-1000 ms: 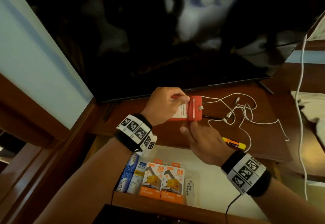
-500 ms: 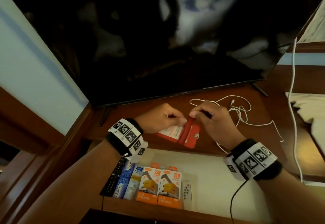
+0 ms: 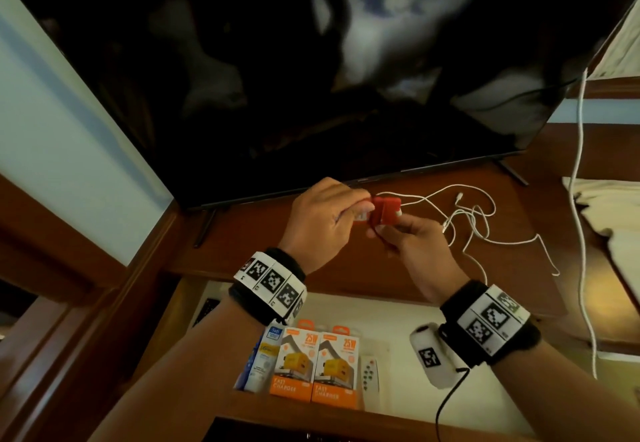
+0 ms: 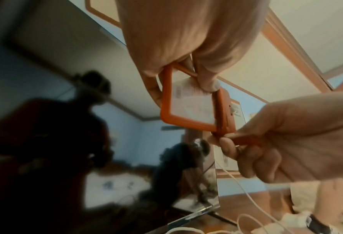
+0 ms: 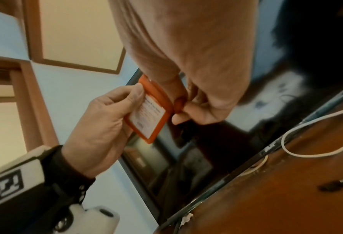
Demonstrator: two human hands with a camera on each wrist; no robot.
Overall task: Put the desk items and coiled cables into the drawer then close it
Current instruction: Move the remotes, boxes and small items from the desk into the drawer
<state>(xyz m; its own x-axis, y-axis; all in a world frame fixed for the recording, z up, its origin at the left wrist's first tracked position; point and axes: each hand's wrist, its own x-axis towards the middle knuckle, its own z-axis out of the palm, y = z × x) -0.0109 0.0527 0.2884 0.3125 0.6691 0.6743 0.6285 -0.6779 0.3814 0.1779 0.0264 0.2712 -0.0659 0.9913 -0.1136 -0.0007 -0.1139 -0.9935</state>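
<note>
1. Two hands hold one orange card holder (image 3: 385, 211) up above the desk (image 3: 346, 268), in front of the television (image 3: 311, 77).
2. The left hand (image 3: 322, 223) pinches the holder's left edge, thumb and fingers curled on its white card.
3. The right hand (image 3: 415, 251) grips the holder's orange strap (image 4: 244, 140) with curled fingers, just below the holder.
4. A loose white cable (image 3: 467, 219) sprawls on the desk to the right of the right hand.
5. Beneath both wrists the drawer (image 3: 398, 320) stands open, with two orange charger boxes (image 3: 317, 365) inside below the left wrist.
</note>
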